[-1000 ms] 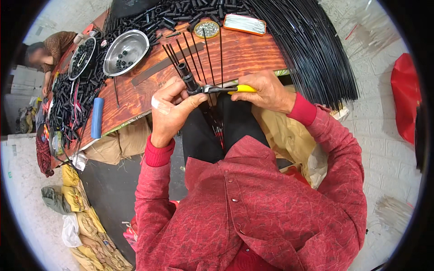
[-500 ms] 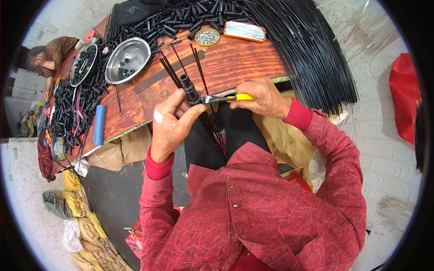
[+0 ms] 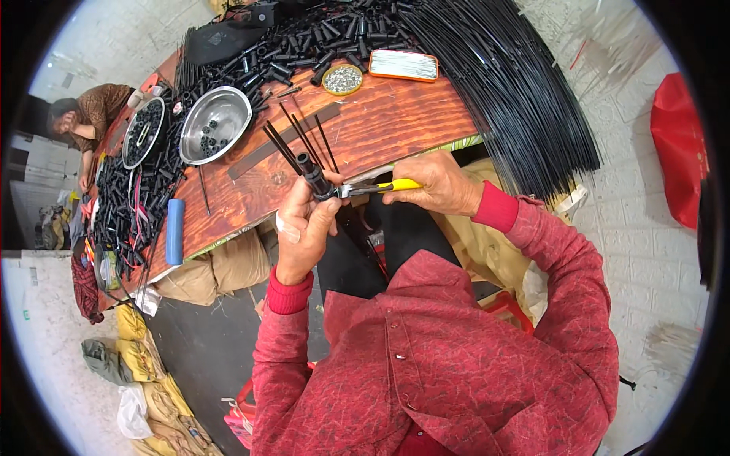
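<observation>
My left hand (image 3: 299,232), with a pale patch near the thumb, grips a stepped black plastic tube (image 3: 312,173) tilted above my lap. Several thin black rods (image 3: 283,148) fan out beyond the tube toward the table. In my right hand (image 3: 443,182) is a pair of pliers (image 3: 401,185) with yellow handles, held level. The pliers' metal jaws reach the lower end of the tube beside my left thumb. Whether they pinch a wire or a rod there is too small to tell.
The wooden table (image 3: 395,114) bears a metal bowl (image 3: 220,106) of small black parts, a dish of silver pieces (image 3: 342,79), a pin tray (image 3: 404,64), heaped black tubes (image 3: 122,220), a rod bundle (image 3: 517,106) and a blue cylinder (image 3: 175,232). Another person (image 3: 103,114) sits far left.
The view has shifted slightly. My left hand sits a little lower and farther right, and the rods beyond the tube stand closer together. The pliers' jaws stay at the tube's lower end.
</observation>
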Available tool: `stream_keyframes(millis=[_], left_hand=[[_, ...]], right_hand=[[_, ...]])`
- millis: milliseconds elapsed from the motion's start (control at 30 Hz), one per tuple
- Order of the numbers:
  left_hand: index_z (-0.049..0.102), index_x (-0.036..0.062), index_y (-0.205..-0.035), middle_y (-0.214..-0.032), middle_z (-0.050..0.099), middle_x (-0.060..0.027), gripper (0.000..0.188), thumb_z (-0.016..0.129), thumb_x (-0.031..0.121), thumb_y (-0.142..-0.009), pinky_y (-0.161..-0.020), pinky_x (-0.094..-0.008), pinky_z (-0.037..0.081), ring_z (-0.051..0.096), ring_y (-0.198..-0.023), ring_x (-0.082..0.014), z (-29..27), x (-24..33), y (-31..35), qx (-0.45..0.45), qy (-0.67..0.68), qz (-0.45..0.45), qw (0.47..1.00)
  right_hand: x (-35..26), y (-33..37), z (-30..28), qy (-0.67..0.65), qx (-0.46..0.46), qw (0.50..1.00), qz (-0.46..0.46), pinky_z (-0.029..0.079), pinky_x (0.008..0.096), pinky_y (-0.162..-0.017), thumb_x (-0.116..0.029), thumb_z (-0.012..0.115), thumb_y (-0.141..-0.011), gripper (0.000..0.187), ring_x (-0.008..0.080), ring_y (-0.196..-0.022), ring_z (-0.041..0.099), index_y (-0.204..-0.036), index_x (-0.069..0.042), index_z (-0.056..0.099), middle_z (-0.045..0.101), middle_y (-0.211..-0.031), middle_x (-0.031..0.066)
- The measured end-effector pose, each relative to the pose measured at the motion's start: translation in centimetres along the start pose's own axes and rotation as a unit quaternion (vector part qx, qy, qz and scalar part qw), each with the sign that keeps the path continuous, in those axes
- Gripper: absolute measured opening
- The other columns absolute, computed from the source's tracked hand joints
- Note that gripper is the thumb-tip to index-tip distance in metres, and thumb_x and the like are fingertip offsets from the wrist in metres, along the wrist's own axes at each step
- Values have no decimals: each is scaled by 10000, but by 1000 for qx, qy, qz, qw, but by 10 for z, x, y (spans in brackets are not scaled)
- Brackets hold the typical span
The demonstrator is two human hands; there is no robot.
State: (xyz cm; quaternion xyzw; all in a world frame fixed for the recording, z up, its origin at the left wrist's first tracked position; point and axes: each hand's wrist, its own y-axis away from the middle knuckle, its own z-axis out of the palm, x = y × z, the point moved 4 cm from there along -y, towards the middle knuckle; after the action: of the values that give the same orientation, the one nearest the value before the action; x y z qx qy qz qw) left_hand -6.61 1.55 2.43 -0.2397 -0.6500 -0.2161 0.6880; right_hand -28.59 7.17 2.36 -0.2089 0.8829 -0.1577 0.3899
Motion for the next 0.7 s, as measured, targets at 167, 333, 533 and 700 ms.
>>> stream_keyframes(millis=[167,333,533,700], left_hand=[[557,-16,-1250,-1032,634,-72,398,670,186,-926,-629,-223,532,613,-865,-118,1,-2,1,-15,16,2,1000],[559,-52,-1282,-1036,625,-76,471,691,217,-919,-620,-242,563,627,-891,-142,9,2,1,-16,34,25,999],[590,-66,-1231,-991,634,-84,404,678,186,-927,-593,-231,541,633,-784,-137,13,4,8,27,3,53,998],[596,-71,-1222,-956,628,-74,387,675,163,-923,-563,-215,513,605,-676,-113,8,-1,10,34,-2,61,998]], right_hand=[[0,3,-2,-5,3,1000,-5,418,392,-531,-325,792,-783,326,304,-591,581,-750,-65,599,548,-638,94],[-4,3,-13,-6,-31,999,-20,418,406,-529,-360,772,-798,346,321,-596,576,-727,-76,587,546,-636,97],[-23,4,-33,3,-93,996,17,424,377,-509,-375,749,-826,321,288,-550,576,-761,-82,633,563,-604,82],[-23,5,-25,-207,-264,903,269,449,278,-491,-379,671,-923,302,103,-522,578,-892,-80,692,620,-626,-1]])
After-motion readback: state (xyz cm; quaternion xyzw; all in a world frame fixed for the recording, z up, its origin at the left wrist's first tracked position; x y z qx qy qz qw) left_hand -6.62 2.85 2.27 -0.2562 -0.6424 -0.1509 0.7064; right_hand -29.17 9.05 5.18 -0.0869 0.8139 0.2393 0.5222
